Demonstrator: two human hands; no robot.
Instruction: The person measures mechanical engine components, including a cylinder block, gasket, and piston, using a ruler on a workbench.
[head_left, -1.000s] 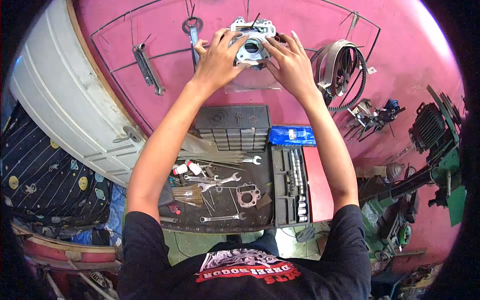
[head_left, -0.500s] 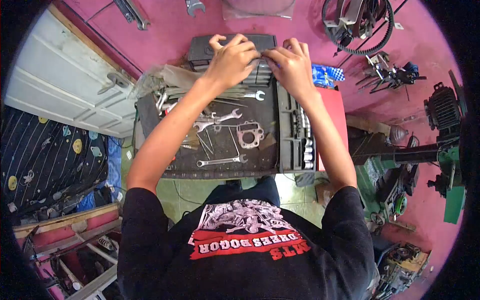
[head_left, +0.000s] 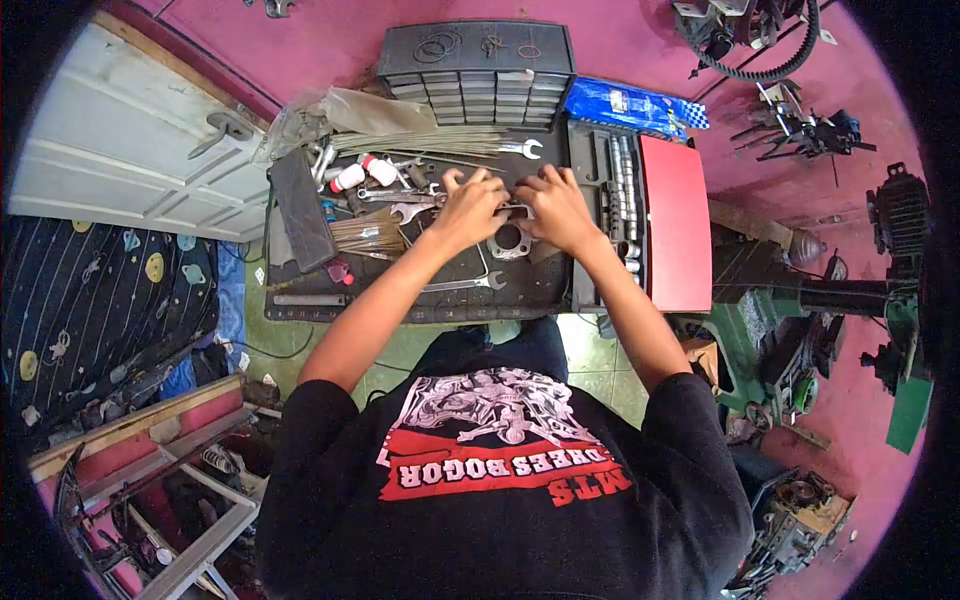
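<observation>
My left hand and my right hand are close together over the dark workbench mat, fingers curled and fingertips nearly meeting. Both are closed in a pinch over a small dark piece; I cannot tell what it is. Right below the fingertips lies a flat metal gasket, its upper part covered by the hands. A combination wrench rests nearer the bench's front edge. To the left of my left hand are more wrenches and a bundle of thin rods or bristles.
A small-drawer cabinet with rings on top stands at the back. Beside it lies a blue packet. An open socket set with a red lid is at right. Two white bottles lie at left; a green drill press stands far right.
Both hands have come down and toward me, from in front of the drawer cabinet to just above the gasket. The view has tilted, so the cabinet's top now shows fully.
</observation>
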